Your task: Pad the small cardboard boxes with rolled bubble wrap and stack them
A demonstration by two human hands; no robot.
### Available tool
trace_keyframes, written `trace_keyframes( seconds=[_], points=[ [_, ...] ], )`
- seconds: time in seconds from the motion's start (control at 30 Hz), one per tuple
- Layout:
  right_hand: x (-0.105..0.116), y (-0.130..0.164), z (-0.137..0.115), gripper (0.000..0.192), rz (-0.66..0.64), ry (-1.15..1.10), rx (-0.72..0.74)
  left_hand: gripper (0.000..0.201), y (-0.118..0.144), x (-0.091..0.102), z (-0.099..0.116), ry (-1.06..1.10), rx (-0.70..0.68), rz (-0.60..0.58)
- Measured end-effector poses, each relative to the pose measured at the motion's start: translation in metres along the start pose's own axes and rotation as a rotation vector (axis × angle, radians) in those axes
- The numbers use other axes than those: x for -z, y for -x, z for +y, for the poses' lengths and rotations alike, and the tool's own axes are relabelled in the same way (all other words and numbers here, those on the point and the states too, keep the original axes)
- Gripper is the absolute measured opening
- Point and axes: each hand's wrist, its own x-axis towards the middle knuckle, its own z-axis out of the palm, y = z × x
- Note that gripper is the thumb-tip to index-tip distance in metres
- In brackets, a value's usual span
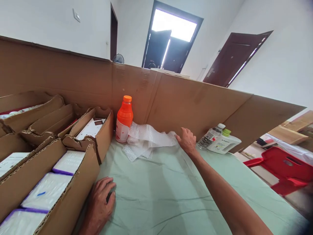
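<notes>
My left hand (101, 202) rests on the green cloth of the table, right beside the wall of a long cardboard box (80, 182). Its thumb stands apart from the loosely bent fingers, and nothing is in it. Farther out, my right hand (187, 138) is stretched toward the back cardboard wall, thumb and fingers apart. The thumb is at the right end of a crumpled piece of bubble wrap (151, 138); whether it touches is hard to tell. Behind the wrap's left end stands an orange bottle (124, 119) with an orange cap.
A clear plastic bottle (210, 135) and a white jug (225, 143) with a green cap stand right of my right hand. White packs with purple edges (47, 189) fill the box at left. A tall cardboard wall (190, 101) runs along the back. A red chair (286, 166) is at right.
</notes>
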Motion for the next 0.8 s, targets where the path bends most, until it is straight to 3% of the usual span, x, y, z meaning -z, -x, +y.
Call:
trace_keyframes(
  seconds=[0.1, 0.23, 0.37, 0.47, 0.53, 0.67, 0.8],
  points=[
    [-0.022, 0.011, -0.03, 0.053, -0.012, -0.06, 0.147, 0.022, 0.001, -0.001, 0.001, 0.017, 0.024, -0.013],
    [-0.065, 0.033, -0.076, 0.052, -0.156, -0.177, 0.376, 0.023, -0.001, 0.0, 0.005, 0.027, 0.076, -0.033],
    [-0.082, 0.035, -0.092, 0.051, -0.226, -0.274, 0.424, 0.026, -0.006, 0.005, 0.017, 0.04, 0.168, -0.092],
    [-0.08, 0.039, -0.076, 0.057, -0.183, -0.328, 0.397, 0.029, -0.013, 0.007, 0.024, 0.069, 0.225, -0.136],
    [-0.077, 0.057, -0.056, 0.058, -0.097, -0.373, 0.378, 0.03, -0.016, 0.008, 0.026, 0.071, 0.244, -0.139],
    [-0.074, 0.14, -0.011, 0.051, -0.041, -0.378, 0.481, 0.029, -0.016, 0.008, 0.026, 0.05, 0.255, -0.134],
    [-0.065, 0.233, 0.006, 0.044, -0.069, -0.309, 0.492, 0.029, -0.013, 0.009, 0.02, 0.037, 0.221, -0.147]
  ],
)
